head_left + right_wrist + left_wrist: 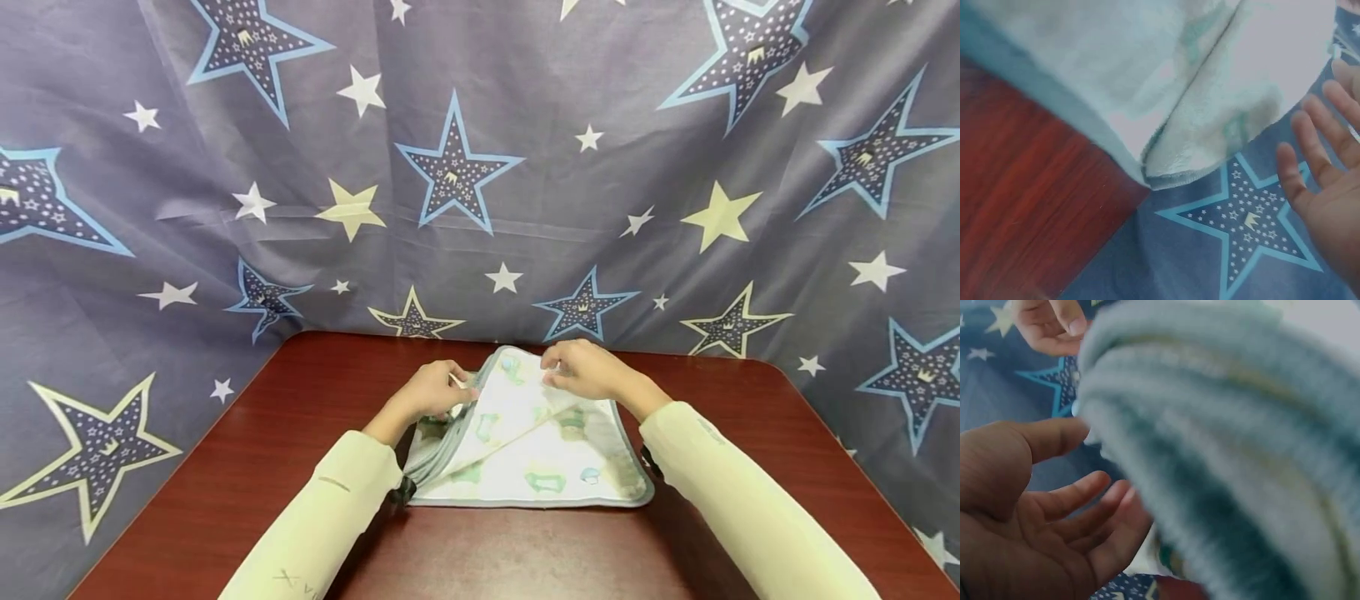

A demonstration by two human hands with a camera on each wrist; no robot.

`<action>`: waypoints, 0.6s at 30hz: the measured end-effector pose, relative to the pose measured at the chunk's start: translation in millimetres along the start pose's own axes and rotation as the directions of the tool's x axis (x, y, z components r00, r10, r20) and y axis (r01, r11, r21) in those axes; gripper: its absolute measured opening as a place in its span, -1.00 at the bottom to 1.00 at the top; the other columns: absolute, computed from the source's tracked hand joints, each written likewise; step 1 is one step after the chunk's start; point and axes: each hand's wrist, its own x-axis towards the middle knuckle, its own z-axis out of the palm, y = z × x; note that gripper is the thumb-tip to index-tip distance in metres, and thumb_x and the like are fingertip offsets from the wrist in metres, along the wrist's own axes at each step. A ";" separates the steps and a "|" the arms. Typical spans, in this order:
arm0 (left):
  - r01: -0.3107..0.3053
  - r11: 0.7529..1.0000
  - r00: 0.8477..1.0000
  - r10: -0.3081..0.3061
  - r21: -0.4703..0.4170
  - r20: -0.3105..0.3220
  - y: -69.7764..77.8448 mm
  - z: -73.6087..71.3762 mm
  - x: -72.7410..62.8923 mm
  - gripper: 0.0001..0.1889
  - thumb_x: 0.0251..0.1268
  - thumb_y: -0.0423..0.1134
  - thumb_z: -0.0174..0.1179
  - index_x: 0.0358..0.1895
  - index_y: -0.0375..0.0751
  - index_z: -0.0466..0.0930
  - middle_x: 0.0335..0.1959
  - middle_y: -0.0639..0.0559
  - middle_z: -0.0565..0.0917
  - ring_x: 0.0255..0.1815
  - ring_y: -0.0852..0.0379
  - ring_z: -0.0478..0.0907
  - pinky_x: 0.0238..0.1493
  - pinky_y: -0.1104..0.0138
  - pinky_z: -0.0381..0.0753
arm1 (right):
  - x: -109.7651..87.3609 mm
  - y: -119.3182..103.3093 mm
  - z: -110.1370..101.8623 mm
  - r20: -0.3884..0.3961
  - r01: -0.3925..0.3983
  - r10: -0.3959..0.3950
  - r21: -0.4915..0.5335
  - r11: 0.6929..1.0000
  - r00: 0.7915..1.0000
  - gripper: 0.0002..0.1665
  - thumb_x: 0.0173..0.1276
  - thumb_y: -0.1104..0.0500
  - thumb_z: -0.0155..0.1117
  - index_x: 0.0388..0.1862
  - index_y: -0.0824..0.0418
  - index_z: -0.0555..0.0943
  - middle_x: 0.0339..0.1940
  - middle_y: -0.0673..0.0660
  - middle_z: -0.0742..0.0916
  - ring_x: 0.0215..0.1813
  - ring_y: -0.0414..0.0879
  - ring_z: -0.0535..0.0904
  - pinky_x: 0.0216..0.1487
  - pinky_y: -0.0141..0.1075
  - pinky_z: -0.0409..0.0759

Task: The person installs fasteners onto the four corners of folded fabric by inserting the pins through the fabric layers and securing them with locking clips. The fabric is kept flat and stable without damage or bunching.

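A white cloth pad (pixel 517 450) with green and blue prints and grey-blue edging lies on the table, partly folded over itself. Its edging gathers in several layers along the left side, seen close up and blurred as the layered edging (pixel 1210 456) in the left wrist view. My left hand (pixel 435 390) is at this left side, thumb tip right at the edging and fingers loosely bent, apart from the thumb. Over the far right part of the pad is my right hand (pixel 588 369). Its fingers (pixel 1313 128) are spread beside the cloth in the right wrist view, pinching nothing.
The reddish-brown table (pixel 300 417) extends around the pad on all sides. Behind it hangs a grey-blue curtain (pixel 637 167) printed with stars, close against the table's far edge. Pale sleeves (pixel 322 517) cover both forearms, with dark bands at the wrists.
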 end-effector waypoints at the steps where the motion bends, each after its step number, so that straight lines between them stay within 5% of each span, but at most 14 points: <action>1: 0.033 0.998 0.999 -0.032 -0.045 0.028 -0.3 -0.4 1.3 -0.50 0.40 -0.11 0.33 0.25 -0.34 0.51 -0.07 -0.19 0.62 -0.32 -0.02 0.66 -0.27 0.20 0.72 | 4.9 1.8 0.3 -0.003 -0.022 0.022 0.002 1.000 1.000 -0.72 0.45 0.13 0.36 0.05 0.22 0.71 -0.04 0.09 0.76 -0.03 0.00 0.68 0.03 -0.07 0.64; 9: 0.192 0.949 0.973 -0.151 -0.250 0.172 -3.6 -1.4 14.0 -0.36 0.41 -0.12 0.33 0.41 -0.39 0.36 0.20 -0.22 0.52 -0.17 -0.03 0.61 -0.18 0.18 0.72 | 31.3 14.1 10.3 0.114 -0.269 0.259 0.081 0.960 0.959 -0.35 0.50 -0.02 0.30 0.41 0.30 0.44 0.25 0.34 0.62 0.31 0.22 0.53 0.29 0.06 0.49; 14: 0.250 0.921 0.959 -0.192 -0.300 0.210 -6.6 -0.6 25.2 -0.37 0.41 -0.07 0.34 0.40 -0.33 0.39 0.28 -0.19 0.51 -0.04 -0.06 0.62 -0.17 0.18 0.71 | 35.3 22.3 16.3 0.216 -0.378 0.338 0.180 0.908 0.916 -0.29 0.54 -0.04 0.26 0.48 0.33 0.38 0.33 0.37 0.59 0.38 0.23 0.48 0.34 0.04 0.47; 18: 0.269 0.917 0.951 -0.206 -0.295 0.229 -6.1 2.1 29.2 -0.33 0.35 -0.03 0.39 0.39 -0.31 0.42 0.18 -0.14 0.54 -0.09 0.00 0.61 -0.18 0.19 0.71 | 35.1 26.8 19.4 0.230 -0.406 0.357 0.222 0.887 0.905 -0.32 0.50 -0.03 0.30 0.45 0.30 0.44 0.34 0.30 0.60 0.37 0.19 0.50 0.35 0.02 0.46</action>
